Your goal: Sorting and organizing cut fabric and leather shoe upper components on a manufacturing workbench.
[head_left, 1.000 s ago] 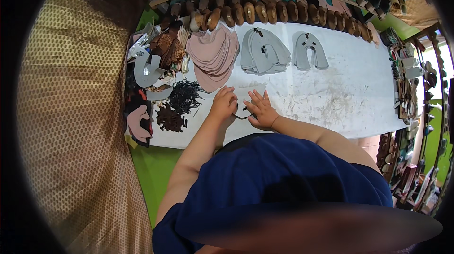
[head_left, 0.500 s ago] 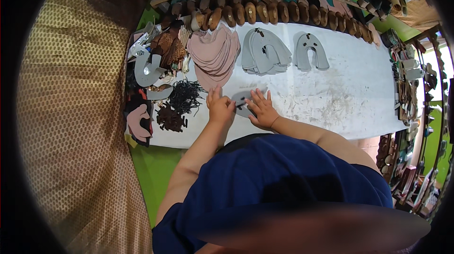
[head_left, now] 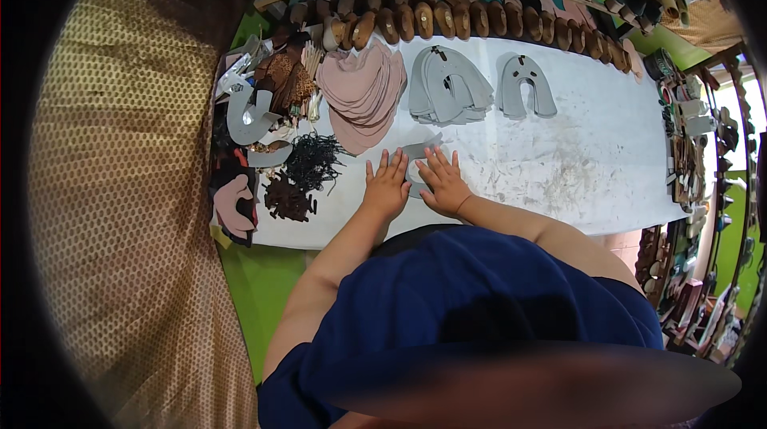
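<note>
A curved grey shoe-upper piece [head_left: 422, 147] lies on the white table in front of me, partly covered by my hands. My left hand [head_left: 387, 186] rests flat on its left side, fingers stretched out and pointing away from me. On the other side, my right hand [head_left: 445, 184] presses down with spread fingers, its thumb near the middle of the piece. Neither hand grips anything. Beyond them sit a stack of grey U-shaped pieces [head_left: 471, 103] and a smaller grey stack [head_left: 544, 99], both with small dark strips on top.
Layered pink pieces [head_left: 351, 109] lie left of the grey stacks. A tangle of black strips [head_left: 311, 162] and a heap of brown strips [head_left: 288, 198] are at the left. Wooden shoe lasts [head_left: 442, 20] line the far edge. A patterned curtain [head_left: 128, 205] hangs at the left.
My left hand has moved slightly right, from fingers bent at a dark strip to lying flat. The grey piece looks turned, and the dark strip no longer shows. My right hand barely moved.
</note>
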{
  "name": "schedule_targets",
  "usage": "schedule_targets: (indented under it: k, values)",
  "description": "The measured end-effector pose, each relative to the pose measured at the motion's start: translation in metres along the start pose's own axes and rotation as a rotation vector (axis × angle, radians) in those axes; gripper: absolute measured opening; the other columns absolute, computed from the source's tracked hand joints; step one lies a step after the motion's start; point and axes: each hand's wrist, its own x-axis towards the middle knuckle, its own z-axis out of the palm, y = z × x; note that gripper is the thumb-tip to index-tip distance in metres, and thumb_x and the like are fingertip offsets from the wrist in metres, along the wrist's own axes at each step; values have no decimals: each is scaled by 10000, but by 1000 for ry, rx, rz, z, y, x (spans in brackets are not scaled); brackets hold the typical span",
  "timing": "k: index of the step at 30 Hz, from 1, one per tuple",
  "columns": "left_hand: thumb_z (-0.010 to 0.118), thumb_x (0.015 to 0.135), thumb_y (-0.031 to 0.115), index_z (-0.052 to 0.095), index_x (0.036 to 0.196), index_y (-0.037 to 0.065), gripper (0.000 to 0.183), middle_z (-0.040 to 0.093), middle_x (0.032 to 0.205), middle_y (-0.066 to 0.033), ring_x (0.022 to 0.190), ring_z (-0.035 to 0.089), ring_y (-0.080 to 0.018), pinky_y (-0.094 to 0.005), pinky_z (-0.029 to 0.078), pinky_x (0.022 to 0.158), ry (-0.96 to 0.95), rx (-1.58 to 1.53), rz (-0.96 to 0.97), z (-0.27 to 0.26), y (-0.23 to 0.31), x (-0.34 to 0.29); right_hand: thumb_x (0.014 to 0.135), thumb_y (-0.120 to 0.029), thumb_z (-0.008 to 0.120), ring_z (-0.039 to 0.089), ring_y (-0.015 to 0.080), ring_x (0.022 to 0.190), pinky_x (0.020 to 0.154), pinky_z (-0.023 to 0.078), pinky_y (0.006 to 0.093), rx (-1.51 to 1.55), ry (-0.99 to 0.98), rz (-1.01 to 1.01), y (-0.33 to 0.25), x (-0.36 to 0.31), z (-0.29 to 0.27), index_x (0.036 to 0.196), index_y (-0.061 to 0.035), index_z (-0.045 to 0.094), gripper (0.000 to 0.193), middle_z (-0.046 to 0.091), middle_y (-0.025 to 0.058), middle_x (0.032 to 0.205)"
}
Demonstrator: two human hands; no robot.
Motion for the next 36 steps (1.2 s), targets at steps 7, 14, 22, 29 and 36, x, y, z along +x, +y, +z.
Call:
schedule_targets:
  k: [7,14,22,29,36]
  values:
    - [565,919,397,210,1548,25,812,165,1635,-162,1507,149,-367,-600,82,1182,1,-63,-23,1,-11,-10,879,-293,626,174,419,1482,1193,92,554,89,180,316,10,17,8,1543,-59,236,805,241,239,1578]
    - [593,894,418,192,1542,-4,871,116,1629,-227,1503,85,-430,-603,38,1179,9,-94,-257,2,-38,-81,850,-178,668,515,362,1227,1134,285,506,460,225,389,37,32,-25,1477,-28,358,715,584,194,1286]
    - [538,895,543,135,1579,86,916,49,1660,-135,1523,11,-365,-614,-1,1176,25,-50,-597,16,-44,-112,791,-174,698,549,321,1171,1064,379,474,201,170,529,31,36,-47,1415,-57,449,682,613,132,1185]
    - [581,873,510,179,1568,70,915,98,1653,-145,1519,47,-375,-626,15,1168,76,-40,-631,13,-39,-110,862,-421,633,236,315,1486,1190,151,567,-260,-174,-189,-1,49,-12,1510,-63,315,807,316,161,1567]
    - [560,887,510,213,1570,106,866,135,1653,-113,1524,82,-332,-581,38,1192,102,-32,-652,20,-40,-110,903,-642,474,214,311,1497,1213,91,517,-214,-363,-373,-7,40,2,1536,-23,250,913,254,162,1605]
